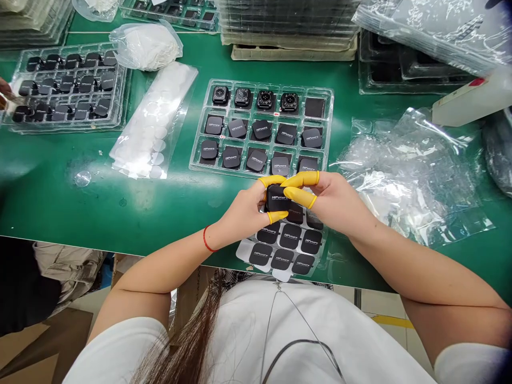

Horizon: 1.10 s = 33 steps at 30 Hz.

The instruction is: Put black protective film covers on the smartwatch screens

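My left hand (250,208), in yellow finger cots, grips a black watch case (276,198) with a HiFuture label between thumb and fingers. My right hand (326,200), also with yellow cots, pinches at the case's right upper side. Beneath both hands lies a sheet of black HiFuture labels (283,259) near the table edge. Just beyond is a clear compartment tray (330,125). Its back row has several watch cases (265,99) lying sensor side up, with a dark square in the right compartment. Labelled black pieces (286,134) fill the two nearer rows.
Another filled tray (68,128) stands at left, with a person's hand (5,90) at its edge. White round stickers (148,133) lie between the trays. Crumpled clear film (416,170) and a white bottle (474,98) are at right. Stacked trays (288,24) stand behind.
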Each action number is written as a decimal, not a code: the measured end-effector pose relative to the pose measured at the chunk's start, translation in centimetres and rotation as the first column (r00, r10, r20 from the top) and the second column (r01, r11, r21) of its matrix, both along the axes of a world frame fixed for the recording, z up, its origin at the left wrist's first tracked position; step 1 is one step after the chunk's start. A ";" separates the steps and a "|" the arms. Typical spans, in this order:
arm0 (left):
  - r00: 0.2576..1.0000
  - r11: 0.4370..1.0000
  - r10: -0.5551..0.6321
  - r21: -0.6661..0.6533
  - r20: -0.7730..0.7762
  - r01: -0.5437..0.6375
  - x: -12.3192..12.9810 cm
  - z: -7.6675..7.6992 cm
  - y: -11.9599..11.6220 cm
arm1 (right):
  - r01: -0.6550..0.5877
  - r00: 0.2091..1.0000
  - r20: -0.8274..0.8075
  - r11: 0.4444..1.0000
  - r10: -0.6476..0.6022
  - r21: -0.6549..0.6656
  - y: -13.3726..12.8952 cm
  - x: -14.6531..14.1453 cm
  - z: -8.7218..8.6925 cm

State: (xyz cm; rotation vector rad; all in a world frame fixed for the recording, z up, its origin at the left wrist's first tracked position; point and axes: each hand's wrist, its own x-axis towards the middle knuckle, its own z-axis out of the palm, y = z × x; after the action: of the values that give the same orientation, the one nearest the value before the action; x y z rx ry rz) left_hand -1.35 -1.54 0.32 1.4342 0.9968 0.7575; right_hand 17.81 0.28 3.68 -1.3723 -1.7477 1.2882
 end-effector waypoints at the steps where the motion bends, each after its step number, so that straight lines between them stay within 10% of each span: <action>1: 1.000 1.000 0.005 -0.009 0.001 -0.005 0.0 0.0 0.0 | -0.011 0.997 0.073 0.993 0.003 0.114 0.0 0.1 -0.1; 5: 0.999 0.999 0.023 -0.042 0.036 -0.021 0.1 0.0 0.1 | -0.143 0.917 0.390 0.843 -0.084 0.519 -0.5 0.0 -0.6; 11: 0.999 0.999 -0.045 0.000 0.000 0.045 0.1 0.0 -0.3 | -0.182 0.964 0.243 0.939 0.111 0.291 0.1 -0.7 -0.1; 18: 0.997 0.999 -0.037 -0.037 0.066 0.039 -0.3 1.0 -0.1 | 0.198 0.795 0.417 0.838 -0.441 0.509 12.8 2.9 -0.3; 23: 0.997 0.998 -0.070 -0.010 0.033 0.070 -0.5 1.4 0.1 | 0.017 0.728 0.603 0.888 -0.325 0.459 18.1 3.1 -2.2; 27: 0.997 0.997 -0.075 -0.024 0.015 0.076 -0.6 1.5 0.2 | -0.273 0.712 0.681 0.827 -0.170 0.492 20.2 1.3 -3.5; 33: 0.999 0.999 -0.016 -0.038 0.043 0.017 -0.6 1.2 0.6 | -0.273 0.737 0.652 0.804 -0.179 0.529 22.8 0.1 -4.2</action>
State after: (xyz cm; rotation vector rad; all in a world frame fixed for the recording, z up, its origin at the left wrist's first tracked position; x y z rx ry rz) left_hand -1.97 -0.91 1.56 1.3863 0.9606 0.7506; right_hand 17.89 23.08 -0.47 -1.4820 -2.3987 0.1169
